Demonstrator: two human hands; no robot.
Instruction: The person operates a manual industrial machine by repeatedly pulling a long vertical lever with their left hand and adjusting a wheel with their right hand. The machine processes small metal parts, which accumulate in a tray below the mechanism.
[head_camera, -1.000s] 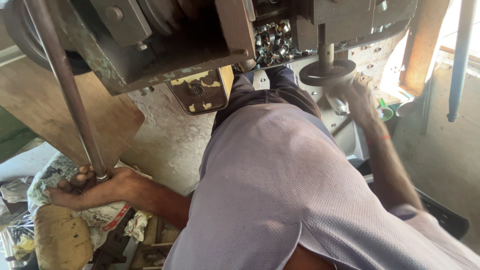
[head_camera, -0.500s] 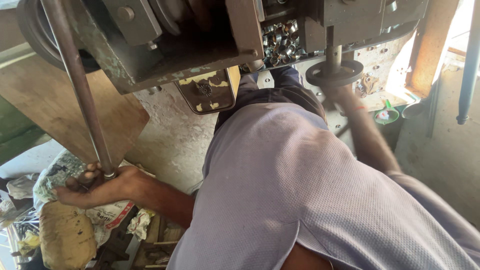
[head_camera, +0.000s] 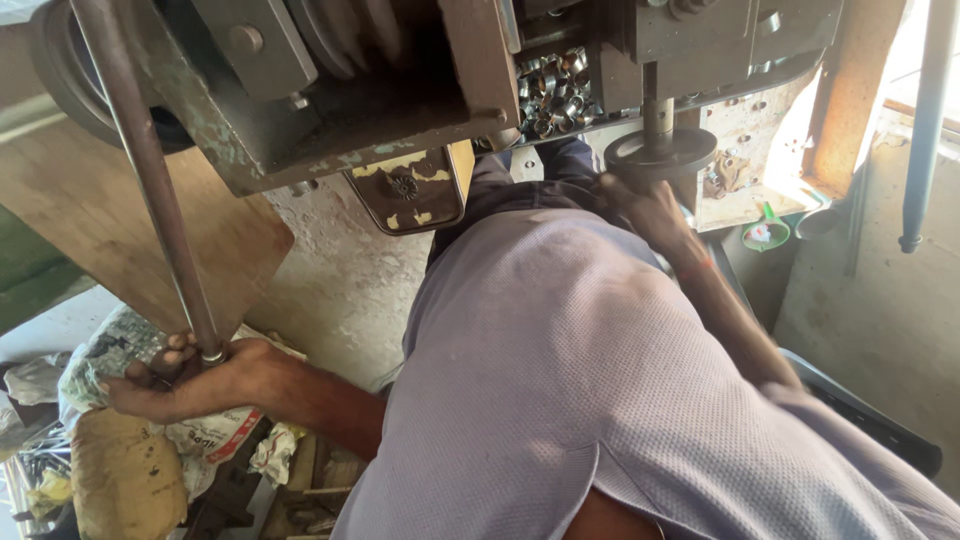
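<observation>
the big grey-green metal press machine (head_camera: 330, 110) fills the far part of the view, its worn body spreading from the far left almost to the far right. below it my pale lilac knit shirt (head_camera: 600, 400) takes up the near middle and right and hides most of what lies under me. at the left a flat brown wooden board (head_camera: 90, 220) leans beside the machine, and a rough pale concrete wall (head_camera: 340, 290) shows between the board and my shirt. down at the near left corner sits a heap of stuffed sacks and printed plastic bags (head_camera: 120, 450).

a long dark steel lever rod (head_camera: 150, 180) runs down from the far left top toward the near left. my left hand (head_camera: 185, 375) is wrapped around its lower end in a closed fist, fingers curled over the rod just above the sacks.

at the far right a round dark metal disc on a short vertical shaft (head_camera: 660, 150) hangs under the machine. my right hand (head_camera: 645, 205) is up against its underside; the fingers are blurred and partly hidden by the disc, so i cannot tell whether they are spread or closed. just left of the shaft, a pile of small shiny metal rings (head_camera: 555, 90) sits in a recess. a yellowed metal plate with a small gear (head_camera: 405, 195) hangs under the machine's middle. a small green funnel (head_camera: 765, 230) lies at the right, near the disc.
</observation>
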